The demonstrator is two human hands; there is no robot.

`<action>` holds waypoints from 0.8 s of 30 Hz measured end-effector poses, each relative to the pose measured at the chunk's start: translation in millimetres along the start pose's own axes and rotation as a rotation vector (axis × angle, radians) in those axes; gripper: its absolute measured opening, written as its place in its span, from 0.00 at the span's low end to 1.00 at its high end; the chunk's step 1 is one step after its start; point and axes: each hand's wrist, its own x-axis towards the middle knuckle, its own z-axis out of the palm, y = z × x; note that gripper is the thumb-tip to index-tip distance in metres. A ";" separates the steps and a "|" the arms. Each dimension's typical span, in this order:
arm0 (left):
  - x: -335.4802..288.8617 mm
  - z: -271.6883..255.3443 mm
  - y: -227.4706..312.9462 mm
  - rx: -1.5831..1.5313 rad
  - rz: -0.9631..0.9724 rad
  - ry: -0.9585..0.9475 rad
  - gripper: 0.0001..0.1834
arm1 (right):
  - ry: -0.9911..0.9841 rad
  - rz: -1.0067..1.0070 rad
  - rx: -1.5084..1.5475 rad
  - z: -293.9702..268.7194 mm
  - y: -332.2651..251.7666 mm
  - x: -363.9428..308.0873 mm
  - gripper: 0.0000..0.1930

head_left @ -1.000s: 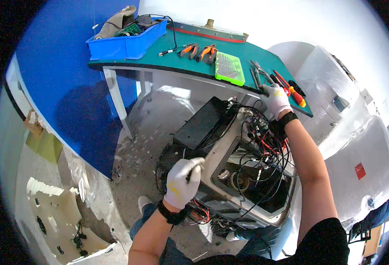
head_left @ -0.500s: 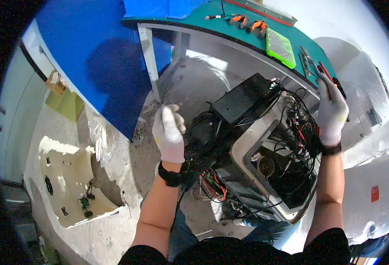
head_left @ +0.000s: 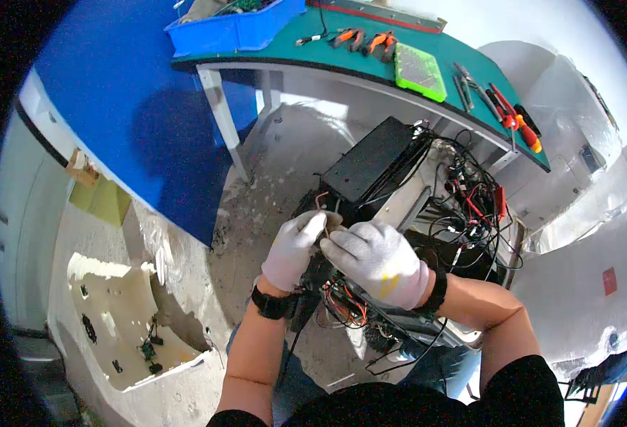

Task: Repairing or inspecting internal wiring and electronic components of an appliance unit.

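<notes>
My two hands, in white work gloves, meet over the near-left side of an open machine housing (head_left: 393,206). Between the fingertips of my left hand (head_left: 290,249) is a thin L-shaped hex key (head_left: 319,202), its bent end pointing up. My right hand (head_left: 379,265) is closed too, with its fingertips pinched at the lower part of the key. The glove fingers hide most of the key's length. Just beyond the hands sits a black box (head_left: 370,160) on the housing. Tangled black and red wires (head_left: 473,203) fill the housing's far-right side.
A green-topped table (head_left: 313,44) stands ahead, with a blue bin (head_left: 239,32), orange-handled pliers (head_left: 380,45), a green-edged case (head_left: 420,72) and screwdrivers (head_left: 523,128). A cream shell panel (head_left: 118,320) lies on the floor at left. Plastic-wrapped objects (head_left: 591,285) stand at right.
My right hand has come from the table's tools at right to meet my left hand. The hex key now shows between them. My view has shifted, bringing the blue bin into sight.
</notes>
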 end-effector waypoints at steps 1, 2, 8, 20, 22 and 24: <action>-0.6 -2.9 -5.8 0.072 0.083 0.011 0.18 | 0.006 0.003 -0.013 1.5 -0.5 -0.2 0.20; 0.0 -4.2 -9.2 0.143 0.165 0.022 0.17 | -0.011 0.031 0.025 3.0 -1.4 0.0 0.19; 7.7 -26.2 -16.9 0.615 0.306 0.393 0.11 | -0.146 0.137 0.113 -20.3 -27.7 -18.7 0.19; 10.7 -17.2 -12.4 0.794 0.386 0.467 0.09 | -0.398 0.358 0.245 -68.2 -17.3 -73.0 0.15; 9.0 -21.2 -12.7 0.868 0.319 0.427 0.11 | -0.265 0.466 0.192 -77.9 -7.1 -74.1 0.16; 14.2 -24.1 -21.7 0.941 0.315 0.394 0.13 | -0.162 0.551 0.060 -97.7 -4.6 -65.2 0.18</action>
